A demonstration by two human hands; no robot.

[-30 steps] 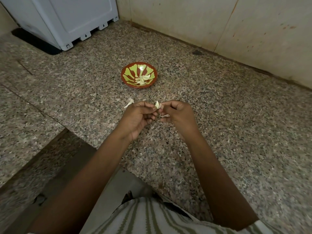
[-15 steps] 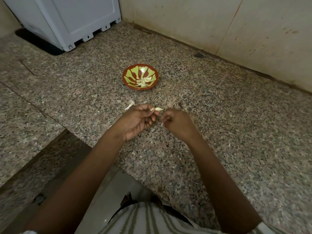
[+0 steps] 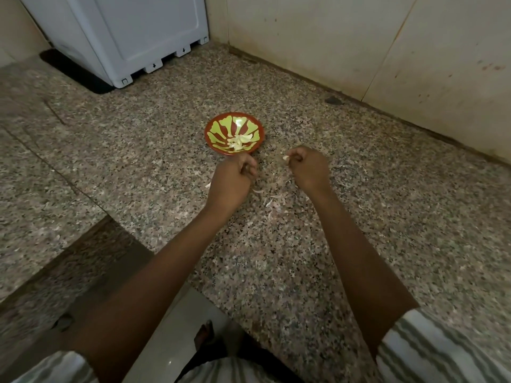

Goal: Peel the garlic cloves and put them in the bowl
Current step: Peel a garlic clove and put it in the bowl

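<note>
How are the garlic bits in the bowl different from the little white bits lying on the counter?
The peeled garlic cloves are plump and yellowish; the garlic skins are thin, curled and whitish. The cloves sit heaped together inside the bowl; the skins lie scattered on the speckled counter, nearer the person. Both are small and pale.

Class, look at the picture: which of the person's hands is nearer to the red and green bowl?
Left. The left hand is at the bowl's near rim; the right hand, pinching a pale garlic piece, is apart, off to the bowl's right.
</note>
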